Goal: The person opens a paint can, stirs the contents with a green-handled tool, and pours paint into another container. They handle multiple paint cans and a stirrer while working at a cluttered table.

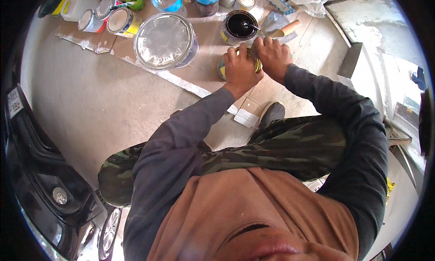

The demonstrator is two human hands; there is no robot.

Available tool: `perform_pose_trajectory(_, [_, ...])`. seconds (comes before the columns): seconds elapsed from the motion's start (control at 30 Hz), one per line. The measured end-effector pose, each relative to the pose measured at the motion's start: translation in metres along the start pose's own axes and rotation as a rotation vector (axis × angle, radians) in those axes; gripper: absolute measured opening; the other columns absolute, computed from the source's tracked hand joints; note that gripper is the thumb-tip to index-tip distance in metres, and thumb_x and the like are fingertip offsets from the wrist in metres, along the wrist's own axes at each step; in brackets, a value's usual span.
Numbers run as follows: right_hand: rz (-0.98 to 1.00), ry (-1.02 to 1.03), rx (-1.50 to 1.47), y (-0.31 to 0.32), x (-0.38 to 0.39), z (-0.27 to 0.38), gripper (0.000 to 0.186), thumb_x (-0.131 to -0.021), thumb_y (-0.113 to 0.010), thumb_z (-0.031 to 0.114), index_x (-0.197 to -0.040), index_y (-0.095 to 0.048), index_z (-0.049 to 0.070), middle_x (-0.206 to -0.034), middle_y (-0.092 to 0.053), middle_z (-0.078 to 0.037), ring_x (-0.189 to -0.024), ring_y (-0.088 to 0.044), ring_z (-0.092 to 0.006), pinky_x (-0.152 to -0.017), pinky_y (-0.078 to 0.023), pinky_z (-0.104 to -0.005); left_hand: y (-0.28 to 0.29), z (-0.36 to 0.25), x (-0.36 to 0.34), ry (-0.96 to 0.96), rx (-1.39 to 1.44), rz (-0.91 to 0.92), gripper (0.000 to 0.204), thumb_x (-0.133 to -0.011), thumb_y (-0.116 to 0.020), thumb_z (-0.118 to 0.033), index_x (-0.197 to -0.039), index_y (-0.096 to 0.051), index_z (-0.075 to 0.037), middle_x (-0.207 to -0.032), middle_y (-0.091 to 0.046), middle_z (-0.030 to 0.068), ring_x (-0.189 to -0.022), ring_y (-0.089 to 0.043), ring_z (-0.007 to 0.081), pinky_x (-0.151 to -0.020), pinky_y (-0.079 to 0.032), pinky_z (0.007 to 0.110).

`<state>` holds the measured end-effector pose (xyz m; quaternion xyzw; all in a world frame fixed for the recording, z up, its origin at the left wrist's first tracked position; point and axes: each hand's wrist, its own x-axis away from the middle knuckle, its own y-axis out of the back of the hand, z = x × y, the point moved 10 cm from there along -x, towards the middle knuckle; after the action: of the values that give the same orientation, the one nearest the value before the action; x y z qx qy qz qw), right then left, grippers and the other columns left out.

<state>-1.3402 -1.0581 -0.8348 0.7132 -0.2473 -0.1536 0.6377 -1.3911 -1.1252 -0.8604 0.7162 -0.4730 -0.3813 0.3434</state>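
Note:
A small yellow paint can [221, 70] stands on the cardboard, mostly hidden under my hands. My left hand [241, 70] is closed over its top and side, fingers bent round the rim. Against the can's right edge, my right hand [273, 57] makes a fist; what it grips is hidden by the fingers. Just beyond the hands is an open can of dark liquid [239, 23], with a thin light stick or handle leaning over its rim. Behind my right hand lies a tool with a wooden-coloured handle [288, 28].
A large silver-lidded paint can [164, 41] stands left of my hands. Smaller paint cans [118, 22], a green cup-like thing [135, 2] and water bottles [170, 0] line the far side. Cardboard [206, 80] covers the floor there. A black car bumper [50, 170] is at left.

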Motion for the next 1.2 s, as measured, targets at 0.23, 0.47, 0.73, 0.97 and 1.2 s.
perform_pose_trajectory(0.23, [0.078,-0.072,-0.387,-0.024,0.000,-0.029,0.043,-0.084,-0.069,0.009,-0.123,-0.052,0.007,-0.106,-0.066,-0.018,-0.099,-0.070,-0.0396,-0.078,-0.058,-0.0513,0.009,0.001,0.011,-0.050,-0.011,-0.116,0.045,-0.066,-0.079,-0.040,-0.105,-0.076,-0.018,-0.131,-0.056,0.0082,-0.106,-0.048,0.0376,-0.088,-0.044,0.051])
perform_pose_trajectory(0.47, [0.058,-0.048,-0.428,-0.023,0.003,-0.029,0.046,-0.082,-0.069,0.008,-0.125,-0.051,0.007,-0.108,-0.067,-0.018,-0.099,-0.070,-0.0394,-0.079,-0.058,-0.0505,0.008,-0.001,0.017,-0.077,-0.007,-0.145,0.046,-0.066,-0.080,-0.040,-0.108,-0.077,-0.020,-0.134,-0.060,0.0074,-0.109,-0.048,0.0402,-0.091,-0.043,0.053])
perform_pose_trajectory(0.73, [0.140,-0.132,-0.364,-0.030,0.003,-0.025,0.047,-0.082,-0.068,0.006,-0.127,-0.053,0.008,-0.109,-0.068,-0.016,-0.098,-0.070,-0.0394,-0.080,-0.057,-0.0499,0.007,0.004,0.016,-0.079,0.025,-0.121,0.044,-0.066,-0.080,-0.039,-0.105,-0.078,-0.019,-0.134,-0.062,0.0068,-0.110,-0.048,0.0410,-0.092,-0.043,0.053])
perform_pose_trajectory(0.97, [-0.047,0.023,-0.456,-0.031,0.005,-0.033,0.049,-0.080,-0.068,0.006,-0.126,-0.052,0.010,-0.106,-0.067,-0.015,-0.094,-0.070,-0.0390,-0.075,-0.058,-0.0503,0.011,-0.001,0.019,-0.097,0.010,-0.174,0.042,-0.066,-0.080,-0.036,-0.104,-0.077,-0.018,-0.134,-0.063,0.0067,-0.109,-0.048,0.0400,-0.091,-0.043,0.052])
perform_pose_trajectory(1.2, [-0.008,-0.015,-0.453,-0.024,0.002,-0.028,0.045,-0.081,-0.069,0.007,-0.123,-0.052,0.010,-0.106,-0.067,-0.014,-0.093,-0.070,-0.0376,-0.074,-0.058,-0.0496,0.014,0.001,0.019,-0.097,0.036,-0.182,0.041,-0.067,-0.079,-0.035,-0.105,-0.077,-0.018,-0.133,-0.063,0.0060,-0.110,-0.049,0.0387,-0.091,-0.043,0.052])
